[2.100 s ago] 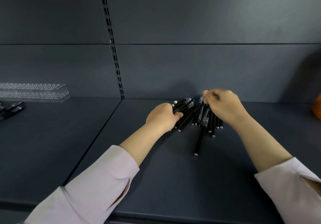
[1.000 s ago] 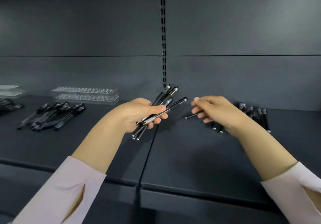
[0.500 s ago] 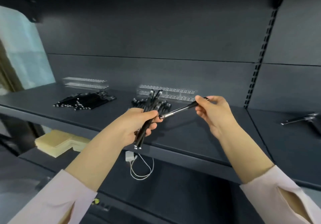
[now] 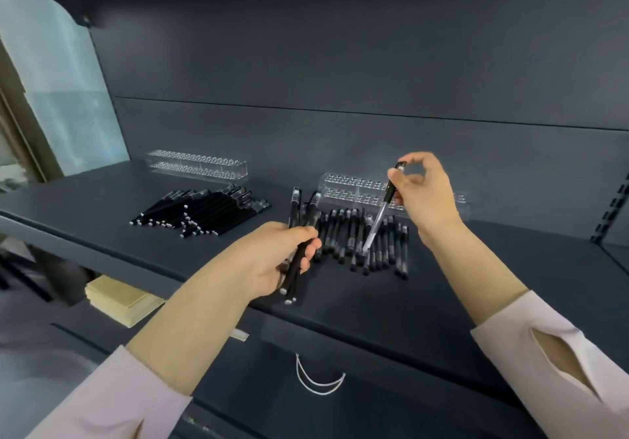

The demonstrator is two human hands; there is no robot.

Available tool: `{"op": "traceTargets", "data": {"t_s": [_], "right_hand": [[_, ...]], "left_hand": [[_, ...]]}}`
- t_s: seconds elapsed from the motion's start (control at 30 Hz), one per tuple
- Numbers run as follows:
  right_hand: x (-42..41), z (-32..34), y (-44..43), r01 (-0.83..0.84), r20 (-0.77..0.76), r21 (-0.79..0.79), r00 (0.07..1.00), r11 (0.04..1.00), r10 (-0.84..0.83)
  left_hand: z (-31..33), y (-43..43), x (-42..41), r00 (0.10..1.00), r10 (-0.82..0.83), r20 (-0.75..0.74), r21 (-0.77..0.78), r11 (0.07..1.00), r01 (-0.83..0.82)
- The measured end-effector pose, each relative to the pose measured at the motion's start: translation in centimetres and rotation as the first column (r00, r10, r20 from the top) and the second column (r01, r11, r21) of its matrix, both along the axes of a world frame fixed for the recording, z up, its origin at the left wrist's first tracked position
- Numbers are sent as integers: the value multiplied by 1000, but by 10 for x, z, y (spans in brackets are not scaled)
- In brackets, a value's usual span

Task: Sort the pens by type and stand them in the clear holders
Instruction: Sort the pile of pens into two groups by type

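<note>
My right hand (image 4: 425, 197) pinches a single pen (image 4: 379, 217) by its top end, thumb and forefinger closed on it and the other fingers loosely curled. The pen hangs tilted, its tip pointing down at the row of pens (image 4: 340, 231) lying on the shelf (image 4: 442, 295). My left hand (image 4: 272, 261) is wrapped round a small bundle of pens (image 4: 295, 207), fingers curled tight on the barrels. The bundle stands nearly upright, its lower ends just above the shelf's front edge. The two hands are apart, with the row between them.

I judge I am mid-sort: one pen has been picked out of the bundle and is being matched to the row below it, which looks to be the same kind, though the blur keeps me from being sure. The next move calls for either laying it down alongside that row or carrying it to the clear holder (image 4: 354, 188) just behind, lining the tip up with one small hole and lowering it straight.

I see no pens standing in that holder. Further left lie a second pile of pens (image 4: 204, 210) and, behind it, another clear holder (image 4: 197, 166).
</note>
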State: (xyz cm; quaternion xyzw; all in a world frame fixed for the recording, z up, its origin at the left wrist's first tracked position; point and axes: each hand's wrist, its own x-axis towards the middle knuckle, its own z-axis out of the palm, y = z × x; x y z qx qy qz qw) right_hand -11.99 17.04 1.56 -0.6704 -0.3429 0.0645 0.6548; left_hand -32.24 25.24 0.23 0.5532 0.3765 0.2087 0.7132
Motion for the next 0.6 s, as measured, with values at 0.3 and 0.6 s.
{"op": "traceTargets", "data": {"t_s": [0.3, 0.6], "right_hand": [[48, -14, 71, 1, 124, -410, 991, 912, 54], [46, -29, 68, 1, 92, -532, 994, 847, 56]], "left_hand": [[-2, 63, 38, 986, -150, 74, 39, 988, 148], [-1, 92, 52, 968, -237, 86, 14, 971, 237]]}}
